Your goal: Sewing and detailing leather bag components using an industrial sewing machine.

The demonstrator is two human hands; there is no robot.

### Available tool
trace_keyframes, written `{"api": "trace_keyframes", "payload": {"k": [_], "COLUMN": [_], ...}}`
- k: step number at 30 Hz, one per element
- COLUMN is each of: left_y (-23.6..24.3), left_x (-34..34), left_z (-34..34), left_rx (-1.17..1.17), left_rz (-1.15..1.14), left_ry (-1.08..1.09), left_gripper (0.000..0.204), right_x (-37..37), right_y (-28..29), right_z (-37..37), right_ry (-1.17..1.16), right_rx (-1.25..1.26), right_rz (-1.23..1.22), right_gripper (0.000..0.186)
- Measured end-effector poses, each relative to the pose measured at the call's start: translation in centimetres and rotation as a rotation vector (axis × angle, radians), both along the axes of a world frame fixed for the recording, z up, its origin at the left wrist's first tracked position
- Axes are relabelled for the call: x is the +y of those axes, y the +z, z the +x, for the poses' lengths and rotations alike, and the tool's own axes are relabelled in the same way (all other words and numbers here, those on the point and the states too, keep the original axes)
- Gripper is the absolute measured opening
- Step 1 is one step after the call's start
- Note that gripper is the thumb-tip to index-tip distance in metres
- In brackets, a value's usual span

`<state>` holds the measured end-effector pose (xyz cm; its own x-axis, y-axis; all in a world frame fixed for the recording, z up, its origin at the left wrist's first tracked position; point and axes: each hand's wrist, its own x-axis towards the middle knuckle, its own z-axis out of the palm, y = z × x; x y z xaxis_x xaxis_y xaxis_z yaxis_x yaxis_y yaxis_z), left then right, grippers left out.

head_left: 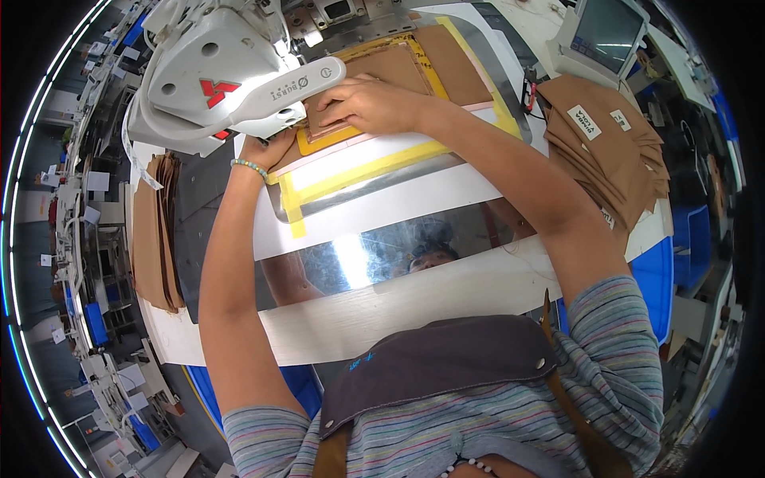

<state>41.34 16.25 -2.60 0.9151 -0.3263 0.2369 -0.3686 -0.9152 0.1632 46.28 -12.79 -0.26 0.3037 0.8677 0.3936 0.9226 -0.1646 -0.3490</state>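
We see pale counter (414, 296) before us, blue bin (658, 295) low at its right end. To our left, rows of cluttered workstations (98, 182); beyond them, bright strip lights (30, 386) in long curved lines.

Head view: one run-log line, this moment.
left hand: beside yellow-edged frame, partly hidden by machine head | right hand: on brown panel inside frame

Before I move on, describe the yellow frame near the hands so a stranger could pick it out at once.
Find the large white machine at upper left. Just right of its head, the yellow frame borders the brown piece under the right hand. Unlike the paler yellow tape around it, this frame is deeper-coloured and carries dark markings.
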Motion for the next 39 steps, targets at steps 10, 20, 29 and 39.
{"api": "trace_keyframes", "payload": {"k": [10,20,29,39], "left_y": [-2.9,-2.1,-1.3,-1.3], "left_x": [3.9,6.7,6.4,5.7], "left_z": [1.0,1.5,2.3,1.7], "left_rx": [0.107,0.002,-0.131,-0.149], "left_rz": [-0.276,0.144,0.381,0.307], "left_ry": [0.036,-0.065,-0.066,-0.055], "left_gripper": [0.043,0.047,0.038,0.036], "right_x": [-0.1,0.1,0.8,0.5], "right_y": [-0.4,0.7,1.0,1.2], "right_z": [0.0,0.0,0.0,-0.3], "right_ry": [0.015,0.025,0.0,0.001], "right_rx": [-0.076,-0.033,-0.035,-0.036], "right_rz": [0.022,-0.025,-0.096,-0.039], "right_gripper": [0.037,0.044,0.039,0.036]}}
